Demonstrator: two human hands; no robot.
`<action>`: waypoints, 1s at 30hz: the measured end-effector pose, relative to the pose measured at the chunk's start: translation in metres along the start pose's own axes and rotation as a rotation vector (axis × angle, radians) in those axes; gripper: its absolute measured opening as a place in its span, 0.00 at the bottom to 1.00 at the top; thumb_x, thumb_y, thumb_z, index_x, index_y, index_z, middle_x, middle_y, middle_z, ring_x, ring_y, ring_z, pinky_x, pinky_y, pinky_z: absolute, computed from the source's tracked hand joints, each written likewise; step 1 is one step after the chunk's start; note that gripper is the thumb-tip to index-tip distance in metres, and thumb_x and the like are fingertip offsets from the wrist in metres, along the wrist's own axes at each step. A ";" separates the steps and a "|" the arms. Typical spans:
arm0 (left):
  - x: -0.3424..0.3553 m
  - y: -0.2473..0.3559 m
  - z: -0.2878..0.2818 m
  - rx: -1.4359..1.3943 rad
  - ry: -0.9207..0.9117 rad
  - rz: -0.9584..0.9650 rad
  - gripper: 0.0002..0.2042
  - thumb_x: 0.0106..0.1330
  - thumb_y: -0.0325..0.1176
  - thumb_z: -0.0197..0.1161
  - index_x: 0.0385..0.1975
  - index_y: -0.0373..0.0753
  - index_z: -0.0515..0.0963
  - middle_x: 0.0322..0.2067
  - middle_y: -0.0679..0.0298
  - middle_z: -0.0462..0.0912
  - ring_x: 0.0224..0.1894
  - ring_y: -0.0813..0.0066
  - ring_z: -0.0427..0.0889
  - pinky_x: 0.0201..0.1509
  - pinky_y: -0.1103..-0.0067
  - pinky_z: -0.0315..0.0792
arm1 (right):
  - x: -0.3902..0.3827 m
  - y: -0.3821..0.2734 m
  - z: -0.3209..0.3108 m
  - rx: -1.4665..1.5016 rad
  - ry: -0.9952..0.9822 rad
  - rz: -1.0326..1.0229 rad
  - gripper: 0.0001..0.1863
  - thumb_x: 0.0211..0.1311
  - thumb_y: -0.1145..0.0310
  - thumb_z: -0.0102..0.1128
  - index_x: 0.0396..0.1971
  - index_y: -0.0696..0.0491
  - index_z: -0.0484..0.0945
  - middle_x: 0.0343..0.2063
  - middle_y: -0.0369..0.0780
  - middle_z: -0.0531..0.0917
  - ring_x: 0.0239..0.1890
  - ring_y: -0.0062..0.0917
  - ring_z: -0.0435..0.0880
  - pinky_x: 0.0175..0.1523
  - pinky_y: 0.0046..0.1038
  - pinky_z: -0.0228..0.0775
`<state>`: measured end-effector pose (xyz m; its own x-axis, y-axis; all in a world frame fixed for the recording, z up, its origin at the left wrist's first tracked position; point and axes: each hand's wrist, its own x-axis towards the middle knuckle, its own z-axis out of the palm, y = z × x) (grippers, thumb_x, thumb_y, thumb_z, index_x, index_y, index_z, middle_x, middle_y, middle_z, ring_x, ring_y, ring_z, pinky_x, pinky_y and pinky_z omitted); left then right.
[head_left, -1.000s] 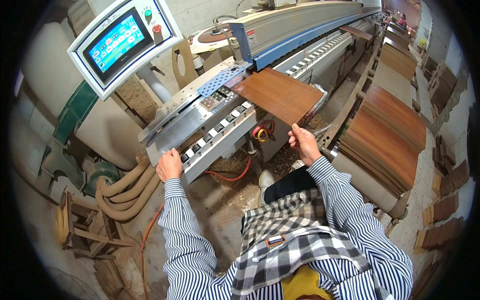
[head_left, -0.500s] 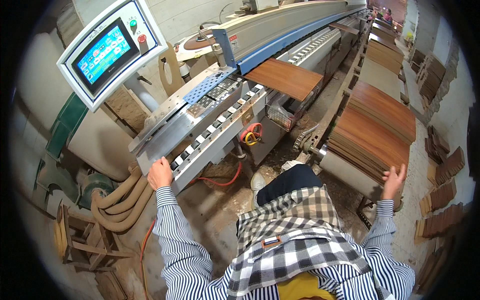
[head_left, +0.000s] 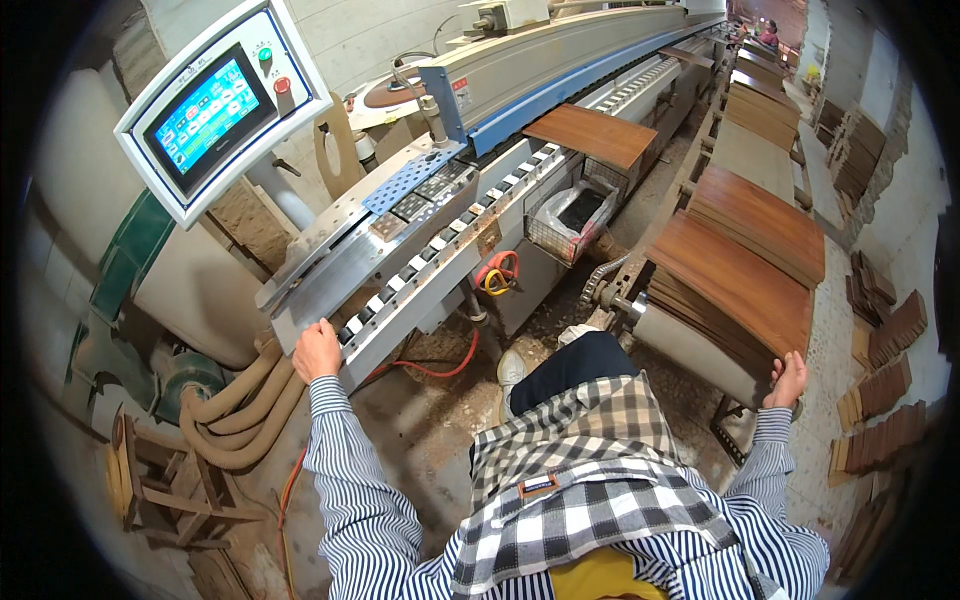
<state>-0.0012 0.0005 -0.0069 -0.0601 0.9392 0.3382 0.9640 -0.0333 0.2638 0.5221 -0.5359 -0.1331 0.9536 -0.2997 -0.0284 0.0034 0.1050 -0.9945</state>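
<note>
My left hand [head_left: 317, 351] is closed on the near end of the long edge-banding machine [head_left: 430, 278], beside its row of black-and-white rollers. At the stack on the right, my right hand [head_left: 788, 379] has its fingers curled at the near right corner of the top reddish-brown wood-grain board [head_left: 735, 280]. That board's near edge is raised a little off the darker boards [head_left: 700, 320] under it. Another reddish-brown board [head_left: 592, 135] lies in the machine, sticking out from under the blue guide beam [head_left: 560, 105].
A control screen [head_left: 210, 115] stands at upper left. Scissors with red and yellow handles [head_left: 497, 272] hang on the machine's side near a wire basket [head_left: 575, 215]. Board stacks line the roller conveyor [head_left: 690, 350]. Thick hoses [head_left: 240, 410] lie at left; a person [head_left: 769, 35] is far off.
The board in the machine has travelled farther away along it. My right hand has gone from spread fingers to gripping the top board's corner, whose near edge has risen. My left hand stays put.
</note>
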 end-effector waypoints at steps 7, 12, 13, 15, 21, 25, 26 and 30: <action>0.000 0.000 0.001 0.009 -0.013 0.004 0.19 0.62 0.46 0.46 0.29 0.39 0.80 0.31 0.50 0.80 0.35 0.51 0.78 0.38 0.62 0.71 | -0.087 -0.022 0.013 0.330 -0.530 0.565 0.11 0.54 0.65 0.58 0.37 0.48 0.72 0.27 0.32 0.76 0.22 0.19 0.74 0.27 0.22 0.69; -0.001 0.000 0.000 -0.009 -0.011 -0.020 0.19 0.62 0.45 0.46 0.29 0.39 0.80 0.31 0.50 0.80 0.34 0.51 0.78 0.38 0.63 0.71 | -0.115 -0.019 0.041 0.244 -0.719 0.521 0.15 0.53 0.67 0.61 0.40 0.52 0.71 0.31 0.35 0.78 0.28 0.22 0.77 0.32 0.26 0.73; -0.001 0.000 0.000 0.000 -0.006 -0.005 0.19 0.62 0.45 0.46 0.29 0.39 0.80 0.31 0.50 0.80 0.34 0.51 0.78 0.38 0.63 0.71 | -0.120 -0.018 0.043 0.269 -0.746 0.498 0.16 0.53 0.68 0.61 0.42 0.52 0.70 0.32 0.35 0.78 0.29 0.23 0.78 0.33 0.26 0.73; -0.001 0.002 -0.001 0.022 -0.001 0.022 0.19 0.62 0.45 0.46 0.28 0.39 0.80 0.30 0.50 0.80 0.34 0.52 0.78 0.38 0.63 0.71 | -0.131 -0.018 0.042 0.279 -0.793 0.454 0.19 0.51 0.70 0.60 0.44 0.52 0.70 0.36 0.35 0.78 0.36 0.24 0.78 0.37 0.29 0.73; -0.003 0.002 -0.005 0.000 -0.003 -0.011 0.18 0.62 0.45 0.46 0.28 0.39 0.80 0.30 0.50 0.80 0.33 0.51 0.78 0.38 0.63 0.71 | -0.168 -0.048 0.082 0.384 -1.033 0.595 0.25 0.50 0.75 0.57 0.50 0.58 0.64 0.45 0.39 0.75 0.45 0.27 0.76 0.44 0.30 0.74; 0.000 0.001 0.000 -0.012 -0.004 -0.025 0.18 0.62 0.46 0.46 0.28 0.39 0.80 0.30 0.50 0.80 0.34 0.51 0.78 0.39 0.64 0.71 | -0.204 -0.057 0.139 0.373 -1.228 0.605 0.24 0.50 0.74 0.57 0.49 0.59 0.65 0.42 0.42 0.75 0.39 0.26 0.78 0.41 0.27 0.76; -0.001 0.001 -0.001 -0.018 -0.009 -0.028 0.18 0.62 0.46 0.47 0.29 0.40 0.80 0.30 0.50 0.80 0.34 0.51 0.79 0.39 0.64 0.71 | -0.215 -0.062 0.155 0.353 -1.295 0.616 0.23 0.51 0.73 0.58 0.48 0.59 0.65 0.40 0.42 0.76 0.37 0.26 0.78 0.40 0.26 0.76; -0.003 0.002 -0.007 -0.021 -0.013 -0.029 0.18 0.62 0.46 0.46 0.28 0.40 0.80 0.30 0.50 0.80 0.34 0.51 0.78 0.39 0.63 0.71 | -0.267 -0.063 0.206 0.294 -1.480 0.703 0.21 0.53 0.70 0.60 0.47 0.57 0.66 0.39 0.39 0.75 0.37 0.23 0.78 0.40 0.26 0.77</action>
<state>-0.0005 -0.0044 -0.0013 -0.0839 0.9444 0.3181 0.9563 -0.0134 0.2920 0.3290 -0.2667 -0.0420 0.2352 0.9606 -0.1480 -0.6324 0.0356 -0.7738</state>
